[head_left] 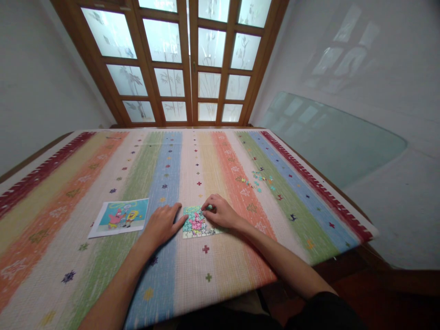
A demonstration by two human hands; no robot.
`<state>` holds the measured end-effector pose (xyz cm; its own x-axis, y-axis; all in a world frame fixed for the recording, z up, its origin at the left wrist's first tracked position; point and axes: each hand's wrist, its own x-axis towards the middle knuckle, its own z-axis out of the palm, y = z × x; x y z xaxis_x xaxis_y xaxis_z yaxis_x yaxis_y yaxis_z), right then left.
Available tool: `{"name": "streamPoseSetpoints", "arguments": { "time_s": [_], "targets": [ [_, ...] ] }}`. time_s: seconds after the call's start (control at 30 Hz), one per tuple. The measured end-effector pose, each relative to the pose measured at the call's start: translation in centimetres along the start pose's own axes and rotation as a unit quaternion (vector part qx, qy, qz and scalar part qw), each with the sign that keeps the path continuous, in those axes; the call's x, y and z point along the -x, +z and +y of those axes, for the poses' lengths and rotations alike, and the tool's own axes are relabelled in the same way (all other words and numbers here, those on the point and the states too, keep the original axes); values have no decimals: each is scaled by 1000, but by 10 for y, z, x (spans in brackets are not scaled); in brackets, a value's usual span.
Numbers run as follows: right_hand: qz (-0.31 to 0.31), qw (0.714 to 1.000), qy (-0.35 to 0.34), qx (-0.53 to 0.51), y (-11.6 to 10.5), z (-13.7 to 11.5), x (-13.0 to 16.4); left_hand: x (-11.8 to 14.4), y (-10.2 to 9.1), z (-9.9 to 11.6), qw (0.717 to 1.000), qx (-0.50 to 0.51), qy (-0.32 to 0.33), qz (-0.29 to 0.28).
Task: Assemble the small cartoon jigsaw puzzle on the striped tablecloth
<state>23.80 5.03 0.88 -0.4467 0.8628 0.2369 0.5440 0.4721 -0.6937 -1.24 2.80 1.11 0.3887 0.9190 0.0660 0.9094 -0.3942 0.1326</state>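
Note:
A partly assembled jigsaw puzzle [195,223] lies flat before me, with a pink figure on a green-blue ground. My left hand [164,223] rests at its left side, fingers stretched out and the thumb touching the puzzle's edge. Over the upper right part, my right hand [222,213] is closed in a pinch on a small greenish puzzle piece [210,207]. That hand hides the puzzle's right portion. Left of my left hand is a printed reference picture [120,217], showing a pink starfish and a yellow sponge cartoon figure.
Loose puzzle pieces [258,179] are scattered beyond my right hand, toward the right of the table. A striped, patterned tablecloth [165,160] covers the table. Wooden glass-paned doors [190,68] stand behind it, and a pale glass panel [330,137] is on the right wall.

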Motion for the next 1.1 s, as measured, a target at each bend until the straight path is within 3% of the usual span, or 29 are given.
{"name": "streamPoseSetpoints", "arguments": {
  "time_s": [0.3, 0.67, 1.1],
  "targets": [
    [-10, 1000, 10, -15, -1, -5, 0, 0, 0, 0, 1000, -5, 3, -1],
    [3, 999, -22, 46, 6, 3, 2, 0, 3, -2, 1000, 23, -1, 12],
    [0, 988, -106, 111, 4, 3, 7, 0, 1, 0, 1000, -15, 4, -6]
  ]
}}
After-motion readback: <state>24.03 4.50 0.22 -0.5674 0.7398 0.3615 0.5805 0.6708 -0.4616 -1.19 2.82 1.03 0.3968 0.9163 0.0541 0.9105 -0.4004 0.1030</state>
